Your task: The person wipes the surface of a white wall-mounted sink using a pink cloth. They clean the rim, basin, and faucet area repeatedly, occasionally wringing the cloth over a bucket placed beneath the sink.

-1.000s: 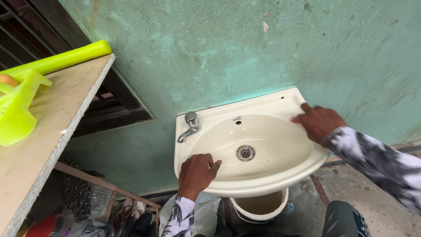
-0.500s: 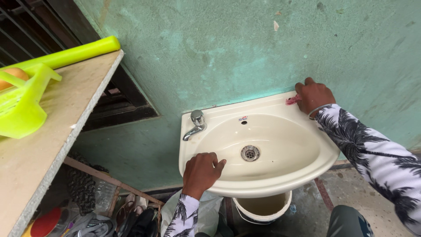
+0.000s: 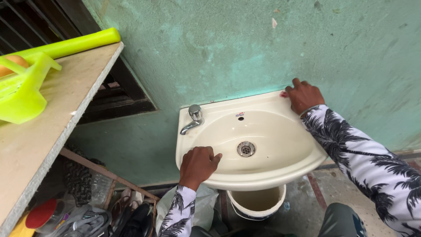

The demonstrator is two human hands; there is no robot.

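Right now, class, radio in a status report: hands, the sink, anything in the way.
Left hand resting on sink front rim. Right hand pressing pink cloth on back right corner by wall. Basin bare, tap clear of both.

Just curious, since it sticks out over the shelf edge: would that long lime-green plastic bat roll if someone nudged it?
Probably. The long lime-green plastic bat looks round and smooth, lying along the wooden shelf's back edge, so a sideways nudge could roll it. Being plastic, it likely feels light and stiff. Its rounded end overhangs the corner, so it might drop off.
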